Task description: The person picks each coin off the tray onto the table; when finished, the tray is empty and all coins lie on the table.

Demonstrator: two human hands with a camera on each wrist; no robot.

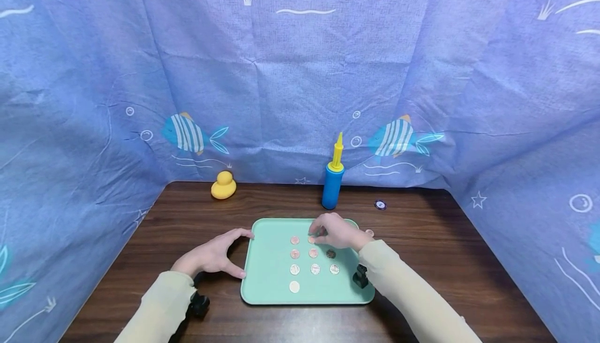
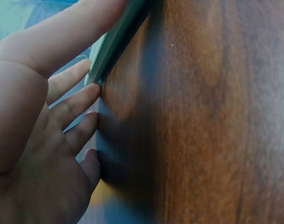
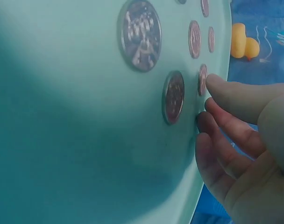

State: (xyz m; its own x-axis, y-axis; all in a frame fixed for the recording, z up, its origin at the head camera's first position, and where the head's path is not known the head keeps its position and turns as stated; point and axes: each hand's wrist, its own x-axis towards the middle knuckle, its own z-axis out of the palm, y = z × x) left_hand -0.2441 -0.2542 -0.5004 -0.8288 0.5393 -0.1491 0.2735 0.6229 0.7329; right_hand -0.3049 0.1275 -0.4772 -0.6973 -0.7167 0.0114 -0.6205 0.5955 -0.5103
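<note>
A mint-green tray (image 1: pixel 267 293) lies on the table with several coins in rows, some coppery and some silvery. At the tray's left edge, my left hand (image 1: pixel 213 253) has thumb and fingers spread wide, touching the rim; the left wrist view shows the fingers (image 2: pixel 79 105) fairly straight there. My right hand (image 1: pixel 335 230) is over the top row, its thumb tip at a coppery coin (image 3: pixel 202 80) that lies on the tray. Its fingers are slightly bent, with nothing visible between them. A darker coin (image 1: pixel 330 254) lies just below that hand.
Another coin (image 1: pixel 370 232) lies on the table beyond the tray's right edge. Farther back are a round chip (image 1: pixel 380 205), a blue and yellow hand pump (image 1: pixel 332 187) standing upright, and a yellow rubber duck (image 1: pixel 223 186). A blue fish-print curtain (image 1: pixel 300 88) surrounds the table.
</note>
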